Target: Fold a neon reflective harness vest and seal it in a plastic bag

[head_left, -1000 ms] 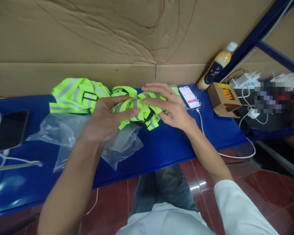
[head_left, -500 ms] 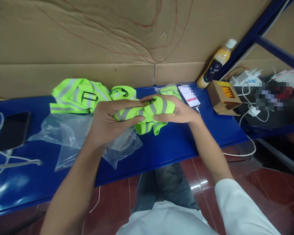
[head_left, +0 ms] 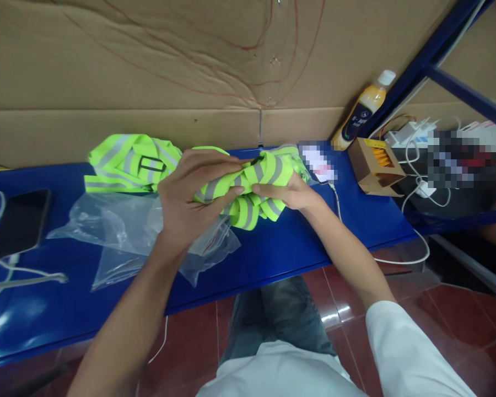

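My left hand and my right hand both grip a bunched neon-yellow strap vest with grey reflective bands, held just above the blue shelf. The left hand wraps over its left end, the right hand holds its right end from below. Under the bundle lie clear plastic zip bags. A second neon-yellow vest lies folded on the shelf behind my left hand.
A charging phone lies right of the bundle, with a small cardboard box and an orange drink bottle beyond. A dark phone and white cables lie at the far left. A cardboard wall backs the shelf.
The vest lay flat under my hands a second ago. Both hands have since gathered it into a tight bundle and lifted it off the shelf, turning it slightly.
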`<state>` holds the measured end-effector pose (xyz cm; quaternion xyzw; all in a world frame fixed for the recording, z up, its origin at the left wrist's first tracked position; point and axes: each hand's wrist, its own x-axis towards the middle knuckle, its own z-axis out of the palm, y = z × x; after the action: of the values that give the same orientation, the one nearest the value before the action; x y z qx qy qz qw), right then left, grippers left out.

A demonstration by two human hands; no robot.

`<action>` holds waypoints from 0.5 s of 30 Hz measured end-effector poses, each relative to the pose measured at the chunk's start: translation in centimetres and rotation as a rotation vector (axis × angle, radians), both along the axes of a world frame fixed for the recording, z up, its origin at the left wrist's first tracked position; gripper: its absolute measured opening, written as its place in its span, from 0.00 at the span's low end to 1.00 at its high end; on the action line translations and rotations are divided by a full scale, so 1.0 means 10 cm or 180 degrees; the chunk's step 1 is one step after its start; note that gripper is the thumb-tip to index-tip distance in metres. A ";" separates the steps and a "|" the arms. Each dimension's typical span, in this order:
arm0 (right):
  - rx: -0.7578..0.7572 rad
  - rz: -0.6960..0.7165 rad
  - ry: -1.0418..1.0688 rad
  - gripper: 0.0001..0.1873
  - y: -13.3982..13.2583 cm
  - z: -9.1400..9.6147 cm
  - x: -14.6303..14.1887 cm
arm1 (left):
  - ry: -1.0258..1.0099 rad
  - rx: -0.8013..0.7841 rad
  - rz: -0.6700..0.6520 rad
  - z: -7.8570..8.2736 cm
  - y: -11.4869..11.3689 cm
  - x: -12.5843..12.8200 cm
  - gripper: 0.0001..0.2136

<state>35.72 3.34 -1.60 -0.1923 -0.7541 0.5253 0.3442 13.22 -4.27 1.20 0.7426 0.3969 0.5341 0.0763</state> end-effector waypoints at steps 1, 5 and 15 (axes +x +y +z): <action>-0.0013 -0.0116 -0.0025 0.32 -0.01 -0.02 -0.01 | -0.0116 -0.0027 -0.0093 0.00 0.01 0.00 0.19; 0.0505 -0.0360 -0.0019 0.28 -0.08 0.12 0.01 | -0.1755 -0.1216 -0.0863 0.07 0.04 0.06 0.38; 0.2357 -0.0413 -0.0585 0.24 -0.08 0.20 0.14 | -0.3241 -0.3219 -0.0764 0.07 0.09 0.03 0.19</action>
<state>37.11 2.52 0.42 -0.1486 -0.9067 0.1751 0.3539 13.49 -3.40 1.90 0.3143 0.4263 0.5526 0.6435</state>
